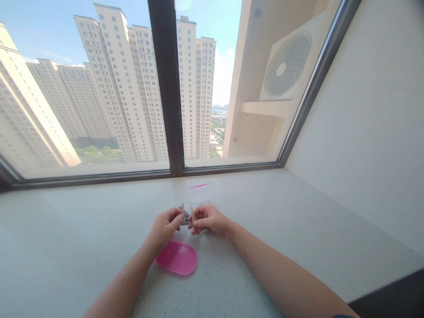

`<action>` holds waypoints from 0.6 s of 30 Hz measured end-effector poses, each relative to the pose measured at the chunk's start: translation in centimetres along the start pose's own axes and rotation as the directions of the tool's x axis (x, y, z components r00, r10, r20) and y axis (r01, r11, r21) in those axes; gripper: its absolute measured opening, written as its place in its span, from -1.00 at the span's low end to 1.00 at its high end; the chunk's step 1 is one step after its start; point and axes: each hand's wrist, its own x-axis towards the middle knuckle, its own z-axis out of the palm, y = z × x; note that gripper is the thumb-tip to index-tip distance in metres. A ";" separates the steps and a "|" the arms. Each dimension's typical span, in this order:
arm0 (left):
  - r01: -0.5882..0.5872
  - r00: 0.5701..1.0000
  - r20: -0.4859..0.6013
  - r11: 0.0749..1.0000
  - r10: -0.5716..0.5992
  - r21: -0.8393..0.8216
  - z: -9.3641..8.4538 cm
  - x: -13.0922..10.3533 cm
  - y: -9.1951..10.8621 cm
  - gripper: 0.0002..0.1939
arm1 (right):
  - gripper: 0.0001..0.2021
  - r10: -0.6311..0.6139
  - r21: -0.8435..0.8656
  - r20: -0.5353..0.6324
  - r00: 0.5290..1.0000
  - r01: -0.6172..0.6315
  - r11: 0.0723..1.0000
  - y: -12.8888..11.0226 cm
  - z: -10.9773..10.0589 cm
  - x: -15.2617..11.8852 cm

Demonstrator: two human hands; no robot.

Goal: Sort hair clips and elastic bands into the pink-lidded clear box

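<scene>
My left hand (168,225) pinches a small light-brown wooden piece (183,212) that looks like a clothespin, held upright. Close on its right, my right hand (208,220) holds a similar wooden clothespin (192,215), tilted slightly. Small dark grey pieces (186,219) show between the two hands; whether they are held or lie on the sill cannot be made out. Below my left hand sits a pink oval tray (179,258), its upper left edge partly covered by that hand. Behind my right hand lies a clear plastic bag (201,192) with a pink strip at its top.
The pale speckled windowsill (82,247) carries these things. A dark window frame (177,154) runs along its far edge, and a white wall (364,132) stands on the right. A dark edge (391,293) shows at the lower right.
</scene>
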 end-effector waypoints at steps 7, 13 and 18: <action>-0.004 1.000 0.021 0.998 0.005 -0.060 0.3 0.0 0.3 -0.74 | -0.59 -0.009 0.006 0.066 0.998 0.009 1.000 0.3 0.0 -0.2; 0.018 0.999 0.042 0.998 -0.016 -0.059 0.4 0.0 0.9 -0.74 | -0.63 -0.019 0.009 0.077 0.997 0.018 1.000 0.4 0.0 0.0; 0.042 0.997 0.064 0.998 -0.038 -0.054 0.4 0.0 1.2 -0.75 | -0.57 0.022 -0.021 0.110 0.994 -0.019 1.000 0.1 0.4 0.0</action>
